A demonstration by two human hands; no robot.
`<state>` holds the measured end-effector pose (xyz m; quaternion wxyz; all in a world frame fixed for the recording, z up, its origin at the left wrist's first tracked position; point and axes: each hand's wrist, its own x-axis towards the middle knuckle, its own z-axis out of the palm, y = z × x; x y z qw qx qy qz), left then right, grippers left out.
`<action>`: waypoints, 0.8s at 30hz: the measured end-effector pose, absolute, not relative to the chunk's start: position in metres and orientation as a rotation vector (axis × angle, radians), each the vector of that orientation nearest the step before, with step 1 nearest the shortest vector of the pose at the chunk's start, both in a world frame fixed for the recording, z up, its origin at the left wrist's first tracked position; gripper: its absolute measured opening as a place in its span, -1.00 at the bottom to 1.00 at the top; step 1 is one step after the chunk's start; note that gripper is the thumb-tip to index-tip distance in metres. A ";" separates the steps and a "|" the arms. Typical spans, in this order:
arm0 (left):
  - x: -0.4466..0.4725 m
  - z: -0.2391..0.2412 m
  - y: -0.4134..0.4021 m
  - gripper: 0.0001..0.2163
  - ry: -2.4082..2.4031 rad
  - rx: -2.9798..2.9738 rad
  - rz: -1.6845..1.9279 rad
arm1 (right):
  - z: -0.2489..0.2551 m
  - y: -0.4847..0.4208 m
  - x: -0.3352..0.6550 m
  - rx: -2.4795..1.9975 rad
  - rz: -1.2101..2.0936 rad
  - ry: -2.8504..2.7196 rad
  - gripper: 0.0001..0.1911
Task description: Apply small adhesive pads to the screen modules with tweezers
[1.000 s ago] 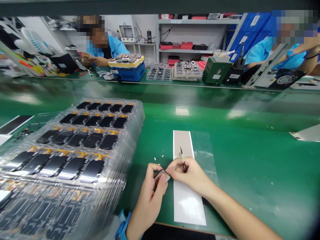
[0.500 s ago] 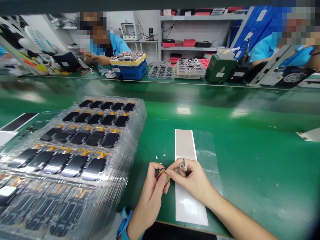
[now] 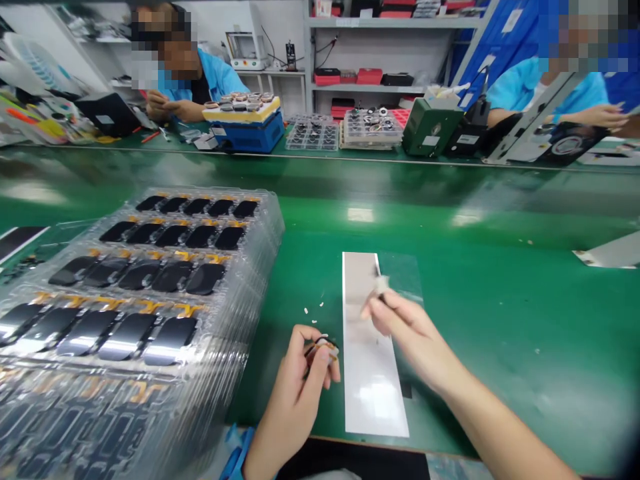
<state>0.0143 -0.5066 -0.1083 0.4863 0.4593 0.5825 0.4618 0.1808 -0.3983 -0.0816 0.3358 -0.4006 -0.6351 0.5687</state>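
Glossy green table (image 3: pixel 505 333) across the whole view, with a dark edge along the near side. Closest in, left hand (image 3: pixel 293 393), blue strap (image 3: pixel 235 457) at the wrist, fingers curled and pinching a small dark part with an orange flex cable (image 3: pixel 320 350), held up off the table at the fingertips, just left of a long silvery-white strip (image 3: pixel 373 393). Right hand (image 3: pixel 405 333) above that strip, well clear of the other hand, thumb and fingers pressed together around a pale bit (image 3: pixel 381 285), too blurred to name, over the strip's far end. Under that end and off to the right, a sheet of clear film (image 3: pixel 400 277). A few tiny white scraps (image 3: pixel 313 307) on the green just left of the strip.

Further left, a tall stack of clear plastic trays (image 3: pixel 265 227), rows of dark glossy panels (image 3: pixel 170 333) with orange flex tails in the pockets.

Across the table, a second green bench top with a blue-and-yellow fixture (image 3: pixel 243 123), two trays of small round parts (image 3: pixel 371 130) and a green machine (image 3: pixel 427 127). Beyond the fixture, a co-worker in a blue smock (image 3: pixel 220 77), both hands together at the bench edge; at far right, another blue sleeve (image 3: pixel 575 93). Behind everything, white shelving (image 3: pixel 380 47) with red boxes (image 3: pixel 370 77).
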 end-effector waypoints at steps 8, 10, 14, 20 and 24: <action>0.032 -0.095 -0.503 -0.74 1.371 2.159 0.592 | -0.111 -0.424 0.219 -1.342 1.199 -1.367 -0.57; 0.036 -0.096 -0.498 -0.73 1.364 2.285 0.529 | -0.118 -0.433 0.216 -1.331 1.178 -1.321 -0.65; 0.040 -0.103 -0.493 -0.79 1.349 2.430 0.506 | -0.125 -0.440 0.213 -1.398 1.122 -1.273 -0.69; 0.042 -0.112 -0.495 -0.85 1.311 2.539 0.530 | -0.126 -0.438 0.212 -1.319 1.207 -1.165 -0.70; 0.044 -0.112 -0.497 -0.82 1.343 2.510 0.552 | -0.125 -0.438 0.211 -1.266 1.240 -1.098 -0.74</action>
